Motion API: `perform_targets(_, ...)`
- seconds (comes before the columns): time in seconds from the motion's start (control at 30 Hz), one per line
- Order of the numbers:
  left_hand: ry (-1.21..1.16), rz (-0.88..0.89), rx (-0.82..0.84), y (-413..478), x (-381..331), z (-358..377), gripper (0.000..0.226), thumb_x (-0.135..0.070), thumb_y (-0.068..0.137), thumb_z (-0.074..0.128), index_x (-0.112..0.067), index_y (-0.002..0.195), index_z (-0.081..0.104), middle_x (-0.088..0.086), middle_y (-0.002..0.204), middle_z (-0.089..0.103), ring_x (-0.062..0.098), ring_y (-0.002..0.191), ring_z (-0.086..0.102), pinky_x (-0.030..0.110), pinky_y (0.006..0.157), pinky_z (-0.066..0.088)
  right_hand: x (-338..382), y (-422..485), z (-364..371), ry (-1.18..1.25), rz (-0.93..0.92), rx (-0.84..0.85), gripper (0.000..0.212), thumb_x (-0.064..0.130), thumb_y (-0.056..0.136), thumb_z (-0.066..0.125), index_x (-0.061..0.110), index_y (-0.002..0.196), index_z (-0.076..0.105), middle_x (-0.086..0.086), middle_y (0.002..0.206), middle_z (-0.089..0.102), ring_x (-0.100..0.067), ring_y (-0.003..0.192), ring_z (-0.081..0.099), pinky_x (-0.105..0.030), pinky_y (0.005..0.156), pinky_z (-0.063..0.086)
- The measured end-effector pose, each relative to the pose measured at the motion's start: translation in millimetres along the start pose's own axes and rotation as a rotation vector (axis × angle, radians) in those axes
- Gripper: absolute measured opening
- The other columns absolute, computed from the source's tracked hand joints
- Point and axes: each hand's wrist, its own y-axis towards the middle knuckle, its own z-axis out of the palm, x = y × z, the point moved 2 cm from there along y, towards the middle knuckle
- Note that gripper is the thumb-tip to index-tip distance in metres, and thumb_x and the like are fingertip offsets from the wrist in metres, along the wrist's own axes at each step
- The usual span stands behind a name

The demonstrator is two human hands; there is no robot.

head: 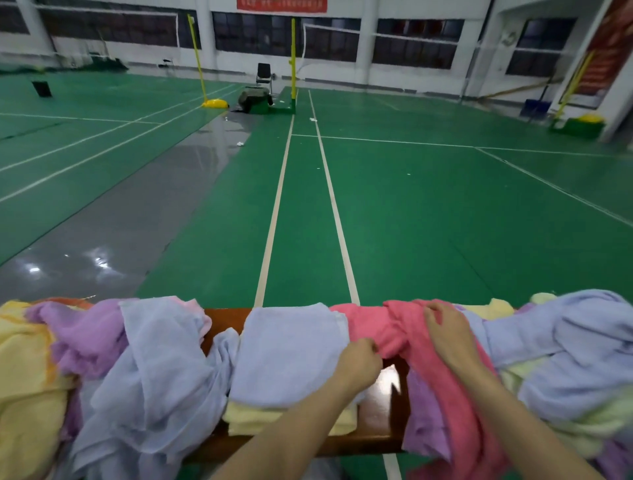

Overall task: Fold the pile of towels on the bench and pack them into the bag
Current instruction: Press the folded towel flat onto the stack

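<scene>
Fingers of the left hand point(359, 361) pinch the pink towel point(394, 330) at its near edge; the right hand point(448, 334), at one o'clock from it, clutches the bunched middle. The towel's length runs five to eleven o'clock across the worktop point(375, 419), beside the folded blue towel point(287, 349).

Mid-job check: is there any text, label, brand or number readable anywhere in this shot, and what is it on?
Nothing here can be read.
The top banner, red, on the far wall: pale characters, too blurred and cropped to read.
The right banner, red, on the side wall: blurred, unreadable.
The pink towel held by the left hand and right hand: no label or print shows, nor on the other towels.
</scene>
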Motion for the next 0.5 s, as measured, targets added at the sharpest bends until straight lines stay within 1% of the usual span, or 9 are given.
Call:
perform_targets(0.07,-0.128,-0.132,0.056,4.4,-6.9,14.5,0.045,-0.006,0.089,0.037,-0.002,0.134,0.041,0.022,0.127,0.053,0.033,0.106,0.057,0.036,0.088,0.048,-6.0,1.1,-9.5,-0.032,0.051,-0.022,0.032,0.018,0.094,0.043,0.003,0.115,0.063,-0.018,0.117,0.062,-0.031,0.110,0.056,-0.033,0.098,0.037)
perform_targets(0.1,-0.259,-0.198,0.057,5.7,-9.4,19.4,0.049,-0.006,0.090,0.037,-0.005,0.138,0.035,0.019,0.126,0.051,0.031,0.101,0.056,0.035,0.082,0.051,-8.4,0.7,-11.9,-0.028,0.080,-0.027,0.035,0.021,0.094,0.041,0.000,0.115,0.061,-0.020,0.117,0.062,-0.032,0.111,0.055,-0.032,0.098,0.037)
perform_targets(0.13,-0.428,-0.269,0.044,7.4,-11.0,22.8,0.052,-0.005,0.090,0.037,-0.009,0.141,0.031,0.014,0.120,0.051,0.027,0.093,0.055,0.032,0.073,0.052,-9.7,0.3,-13.3,-0.001,0.112,-0.027,0.038,0.023,0.094,0.042,-0.002,0.117,0.059,-0.023,0.118,0.060,-0.033,0.111,0.055,-0.033,0.097,0.037)
perform_targets(0.2,-0.767,-0.396,-0.016,9.6,-14.9,24.7,0.056,0.000,0.090,0.036,-0.016,0.143,0.031,0.007,0.099,0.051,0.019,0.073,0.049,0.026,0.056,0.044,-14.0,1.3,-12.3,0.038,0.198,-0.018,0.035,0.017,0.093,0.050,-0.003,0.121,0.054,-0.025,0.119,0.057,-0.035,0.111,0.053,-0.036,0.095,0.039)
perform_targets(0.27,-0.957,-0.429,-0.087,14.2,-16.1,25.9,0.056,0.002,0.088,0.039,-0.016,0.141,0.037,0.007,0.098,0.054,0.016,0.070,0.048,0.025,0.060,0.044,-19.1,4.1,-12.6,0.034,0.235,-0.045,0.034,0.014,0.088,0.055,-0.002,0.118,0.057,-0.023,0.117,0.060,-0.035,0.110,0.053,-0.039,0.096,0.041)
perform_targets(0.37,-1.029,-0.359,-0.150,16.0,-22.0,18.5,0.040,-0.001,0.088,0.041,-0.010,0.124,0.054,0.006,0.100,0.059,0.012,0.073,0.049,0.019,0.061,0.043,-20.9,4.9,-16.2,0.118,0.339,-0.064,0.035,0.021,0.085,0.058,0.005,0.115,0.059,-0.017,0.114,0.061,-0.032,0.099,0.055,-0.037,0.088,0.044)
perform_targets(0.4,-1.051,-0.319,-0.178,16.8,-24.4,14.3,0.034,-0.002,0.089,0.040,-0.011,0.117,0.057,0.006,0.104,0.059,0.013,0.079,0.052,0.018,0.066,0.045,-21.1,5.8,-16.4,0.149,0.369,-0.053,0.032,0.023,0.086,0.058,0.005,0.113,0.059,-0.017,0.113,0.061,-0.031,0.095,0.054,-0.035,0.085,0.042)
perform_targets(0.43,-1.062,-0.281,-0.219,17.5,-27.9,8.5,0.033,-0.002,0.090,0.041,-0.010,0.117,0.058,0.004,0.107,0.058,0.015,0.089,0.053,0.018,0.075,0.044,-22.2,7.5,-16.4,0.186,0.406,-0.034,0.031,0.023,0.086,0.059,0.004,0.111,0.060,-0.017,0.113,0.061,-0.032,0.095,0.054,-0.034,0.083,0.041)
perform_targets(0.5,-1.147,-0.226,-0.302,20.4,-34.4,-5.0,0.026,0.001,0.088,0.049,-0.008,0.109,0.061,0.006,0.104,0.059,0.021,0.100,0.055,0.028,0.091,0.045,-23.7,13.8,-18.3,0.278,0.465,-0.021,0.030,0.020,0.085,0.063,0.000,0.107,0.063,-0.017,0.116,0.061,-0.033,0.102,0.055,-0.033,0.085,0.040)
